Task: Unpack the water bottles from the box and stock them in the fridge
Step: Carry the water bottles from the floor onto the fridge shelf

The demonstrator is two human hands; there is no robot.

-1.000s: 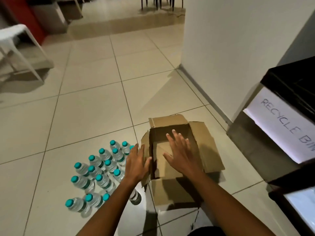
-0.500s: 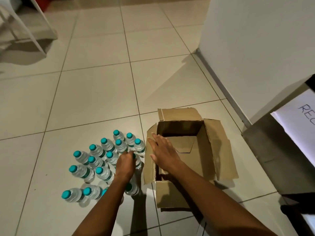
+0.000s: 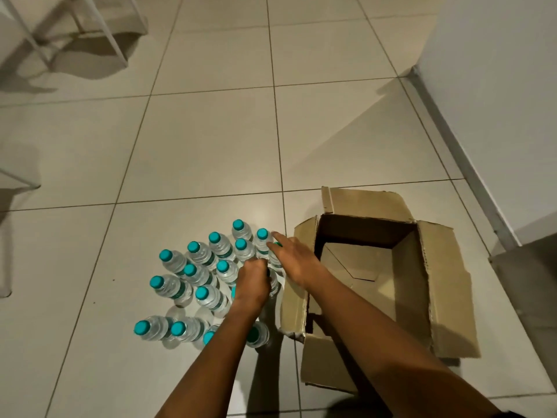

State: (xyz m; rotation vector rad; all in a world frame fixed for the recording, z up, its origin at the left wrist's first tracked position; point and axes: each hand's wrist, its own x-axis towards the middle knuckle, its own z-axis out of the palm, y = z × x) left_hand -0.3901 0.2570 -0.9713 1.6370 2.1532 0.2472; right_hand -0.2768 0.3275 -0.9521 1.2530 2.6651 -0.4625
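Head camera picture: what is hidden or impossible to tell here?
- Left hand: its curled fingers seem to close on a bottle, but the hand itself hides the grip.
- Right hand: it covers a cap; contact is unclear.
- Bottles: some are hidden under the forearms, so no sure count; labels are too small to read.
- Box: its near inside wall is hidden by its own flap and the right arm.
- Fridge: out of frame.

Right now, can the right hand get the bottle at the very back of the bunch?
Probably yes. The right hand is stretched over the bottles, fingertips close to the back bottle, and nothing stands above its cap. The left hand grips another bottle nearer.
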